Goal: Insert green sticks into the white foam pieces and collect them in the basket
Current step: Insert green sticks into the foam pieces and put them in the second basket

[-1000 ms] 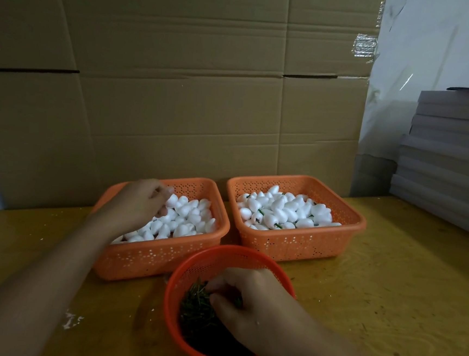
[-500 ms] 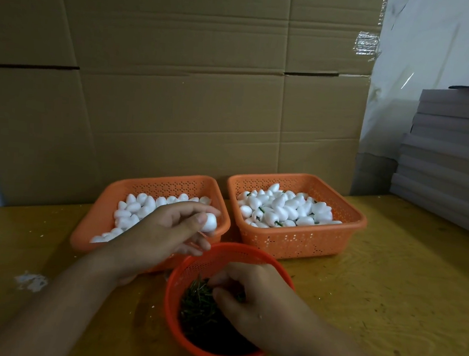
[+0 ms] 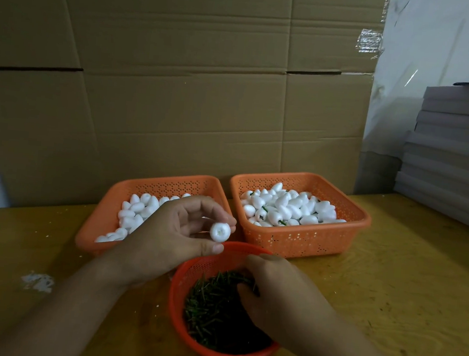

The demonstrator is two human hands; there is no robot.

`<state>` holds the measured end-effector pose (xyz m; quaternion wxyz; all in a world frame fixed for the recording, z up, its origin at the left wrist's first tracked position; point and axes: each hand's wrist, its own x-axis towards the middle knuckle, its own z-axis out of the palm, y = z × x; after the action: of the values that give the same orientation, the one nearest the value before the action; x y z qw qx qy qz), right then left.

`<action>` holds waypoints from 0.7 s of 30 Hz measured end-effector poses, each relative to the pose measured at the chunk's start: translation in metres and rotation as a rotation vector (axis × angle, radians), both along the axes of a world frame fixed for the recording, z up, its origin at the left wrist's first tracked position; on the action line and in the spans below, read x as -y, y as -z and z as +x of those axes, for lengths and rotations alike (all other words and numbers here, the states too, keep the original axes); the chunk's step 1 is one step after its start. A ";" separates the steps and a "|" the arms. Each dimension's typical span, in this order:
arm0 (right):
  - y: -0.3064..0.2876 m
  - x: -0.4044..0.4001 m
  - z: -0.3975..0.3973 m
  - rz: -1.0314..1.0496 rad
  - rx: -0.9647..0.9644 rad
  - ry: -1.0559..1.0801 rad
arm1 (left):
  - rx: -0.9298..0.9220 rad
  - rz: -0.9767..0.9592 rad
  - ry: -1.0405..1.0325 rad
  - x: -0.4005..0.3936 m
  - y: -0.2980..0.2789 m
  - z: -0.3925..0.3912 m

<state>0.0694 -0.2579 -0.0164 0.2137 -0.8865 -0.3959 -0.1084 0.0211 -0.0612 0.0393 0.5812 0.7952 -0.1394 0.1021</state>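
Head view, looking down at a yellow wooden table [image 3: 388,290]. Left hand [image 3: 174,238] is raised above the table, its fingertips and thumb pinching one white foam piece [image 3: 219,232], whose flat end with a small hole faces the camera. Right hand [image 3: 279,298] reaches down into a round orange bowl [image 3: 191,270] just below the left hand; its fingers are curled among the green sticks [image 3: 211,303] that fill the bowl, but whether they have hold of a stick cannot be told. Behind the left hand stands a square orange basket [image 3: 129,194] holding plain white foam pieces [image 3: 136,212]. Beyond the right hand, just beside the first basket, a second orange basket [image 3: 346,213] holds foam pieces with green sticks [image 3: 287,211] already in them. Large sheets of brown cardboard [image 3: 178,87] stand upright behind both baskets. To the far right of the right hand, a stack of grey boards [image 3: 457,146] rests at the table edge.
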 end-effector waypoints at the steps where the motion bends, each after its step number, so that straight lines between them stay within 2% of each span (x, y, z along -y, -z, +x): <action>1: 0.001 0.000 0.001 -0.019 -0.002 0.014 | 0.000 0.007 0.001 0.001 0.000 0.000; 10: 0.005 -0.007 0.004 -0.238 -0.101 -0.067 | -0.003 0.049 0.003 0.004 -0.002 -0.002; 15: 0.005 -0.010 0.008 -0.209 -0.124 -0.006 | -0.007 0.048 0.018 0.003 -0.003 -0.003; 21: 0.006 -0.009 0.008 0.027 -0.145 0.048 | -0.020 0.035 0.008 0.002 -0.004 -0.003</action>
<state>0.0775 -0.2487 -0.0221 0.2509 -0.8983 -0.3566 -0.0544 0.0180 -0.0634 0.0436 0.5690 0.8056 -0.1387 0.0893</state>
